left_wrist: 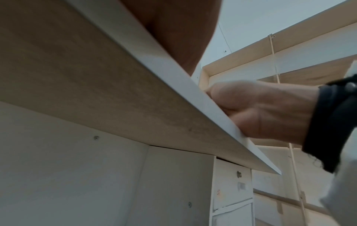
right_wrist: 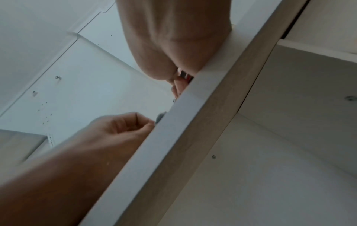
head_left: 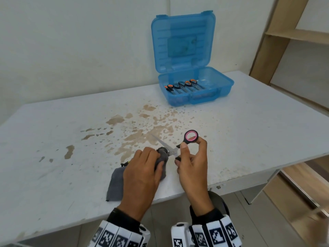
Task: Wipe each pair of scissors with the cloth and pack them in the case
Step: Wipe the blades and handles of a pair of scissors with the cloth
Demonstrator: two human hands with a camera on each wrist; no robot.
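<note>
A pair of scissors (head_left: 171, 150) with black handles lined in pink is held just above the table. My right hand (head_left: 190, 157) pinches the handles, the upper ring (head_left: 191, 136) standing free above my fingers. My left hand (head_left: 153, 161) grips a grey cloth (head_left: 115, 182) bunched round the blades near the pivot; the blade tips poke out to the upper left. The rest of the cloth trails on the table. At the back stands the open blue case (head_left: 222, 90), with several scissors (head_left: 183, 85) laid side by side in it. Both wrist views look up from under the table edge (right_wrist: 173, 137).
The white table (head_left: 53, 139) carries brown stains (head_left: 142, 132) in its middle. Its front edge runs just under my wrists. Wooden shelving (head_left: 293, 34) stands to the right. The case's lid (head_left: 183, 41) leans upright against the wall.
</note>
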